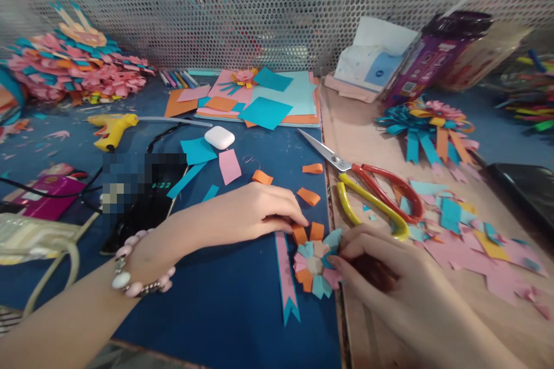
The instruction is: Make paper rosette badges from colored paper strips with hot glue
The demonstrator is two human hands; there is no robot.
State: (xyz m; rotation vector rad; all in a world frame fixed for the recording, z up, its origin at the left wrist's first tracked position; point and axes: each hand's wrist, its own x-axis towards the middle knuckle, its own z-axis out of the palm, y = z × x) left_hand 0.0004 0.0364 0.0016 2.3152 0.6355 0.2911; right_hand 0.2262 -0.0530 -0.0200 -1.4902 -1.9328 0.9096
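A round paper rosette (318,266) of orange, pink and light blue folded pieces lies at the seam between the blue board and the brown board. My right hand (385,265) pinches its right edge between thumb and fingers. At its upper left, my left hand (264,210) has its fingers closed, the tips on a folded orange paper piece (299,234). Below these fingers stretches a pink-and-blue paper ribbon (285,277) with a notched end. Loose orange paper loops (308,196) lie just beyond my hands.
Red-and-yellow-handled scissors (381,190) rest beyond my right hand, near paper scraps (480,248). A yellow glue gun (112,127), a phone (147,202) and a white case (219,138) lie left. Coloured paper sheets (285,101) and a purple jar (426,57) stand before the perforated metal screen (182,11).
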